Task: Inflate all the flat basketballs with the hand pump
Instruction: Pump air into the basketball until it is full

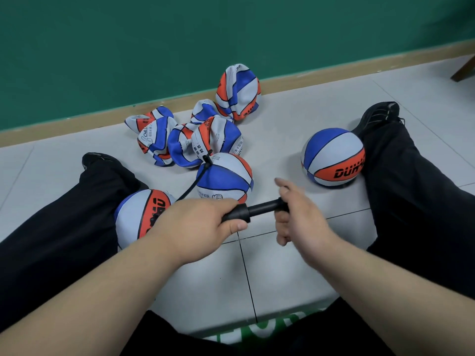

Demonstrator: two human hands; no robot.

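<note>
On a tiled floor, between outstretched legs, a heap of flat basketballs is piled within reach near the green wall. Two round balls are parked aside, apparently finished: one against the right leg, one against the left. A third ball, nearly full, is set centrally so the hose reaches its valve. The hand pump is held level: its barrel is gripped by the left hand for steadiness, its handle clasped in the right hand, plunger partly drawn.
</note>
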